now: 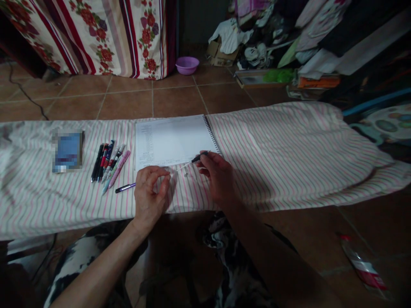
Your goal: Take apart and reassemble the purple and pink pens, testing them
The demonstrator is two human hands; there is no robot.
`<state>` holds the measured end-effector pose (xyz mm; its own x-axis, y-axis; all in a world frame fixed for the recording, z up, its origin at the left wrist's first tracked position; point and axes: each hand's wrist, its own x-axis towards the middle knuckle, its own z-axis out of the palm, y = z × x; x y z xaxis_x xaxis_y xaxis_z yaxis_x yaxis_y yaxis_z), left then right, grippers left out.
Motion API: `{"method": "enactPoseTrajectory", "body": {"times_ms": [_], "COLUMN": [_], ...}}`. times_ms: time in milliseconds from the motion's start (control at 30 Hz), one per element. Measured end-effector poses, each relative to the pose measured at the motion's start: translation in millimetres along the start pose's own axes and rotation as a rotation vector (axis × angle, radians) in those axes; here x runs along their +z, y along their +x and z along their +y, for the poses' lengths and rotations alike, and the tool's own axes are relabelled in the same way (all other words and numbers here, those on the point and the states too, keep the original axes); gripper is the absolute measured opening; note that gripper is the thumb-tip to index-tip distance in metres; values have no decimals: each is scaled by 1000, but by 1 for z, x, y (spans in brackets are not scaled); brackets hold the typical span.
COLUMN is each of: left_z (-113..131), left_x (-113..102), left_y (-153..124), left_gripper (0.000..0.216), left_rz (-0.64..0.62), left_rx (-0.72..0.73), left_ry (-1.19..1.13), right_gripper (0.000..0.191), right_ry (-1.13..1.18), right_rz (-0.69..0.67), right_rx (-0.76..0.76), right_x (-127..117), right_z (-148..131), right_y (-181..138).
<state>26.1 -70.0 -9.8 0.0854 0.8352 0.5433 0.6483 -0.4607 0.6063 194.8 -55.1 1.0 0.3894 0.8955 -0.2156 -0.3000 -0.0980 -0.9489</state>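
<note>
In my right hand [220, 173] is a dark pen part [199, 157], pinched between thumb and fingers over the lower right corner of the notebook. A thin whitish stick, like a pen refill [183, 166], runs from it towards my left hand [150, 190]. My left fingertips are pinched together at the stick's other end; the exact contact is too fine to see. A purple pen [125, 187] lies on the cloth, partly covered by my left hand. The spiral notebook [176, 139] lies open at a mostly white page just beyond both hands. A tiny dark piece [186, 174] rests between them.
Several pens [109, 162] lie side by side on the striped cloth [272, 149], left of the notebook. Further left is a blurred blue item [68, 149]. A purple basin [187, 65] and a bottle [364, 265] are on the tiled floor.
</note>
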Motion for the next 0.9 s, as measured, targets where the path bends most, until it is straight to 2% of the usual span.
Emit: {"method": "enactPoseTrajectory", "body": {"times_ms": [300, 367, 533, 633, 733, 900], "left_z": [-3, -2, 6, 6, -1, -14], "left_x": [-5, -6, -6, -8, -14, -23], "left_y": [6, 4, -9, -13, -7, 8], "left_gripper": [7, 7, 11, 12, 14, 9], "left_rz": [62, 42, -97, -100, -30, 56], "left_rx": [-171, -142, 125, 197, 212, 130], "left_ry": [-20, -18, -37, -2, 83, 169], "right_gripper": [24, 22, 21, 21, 22, 23], "right_ry": [117, 133, 132, 114, 83, -22], "right_rz": [-11, -10, -22, -59, -108, -189], "right_rx": [95, 94, 65, 63, 94, 67], "right_x": [6, 6, 10, 15, 22, 35], "right_z": [3, 4, 5, 6, 8, 13], "right_y": [-2, -2, -2, -4, -6, -10]}}
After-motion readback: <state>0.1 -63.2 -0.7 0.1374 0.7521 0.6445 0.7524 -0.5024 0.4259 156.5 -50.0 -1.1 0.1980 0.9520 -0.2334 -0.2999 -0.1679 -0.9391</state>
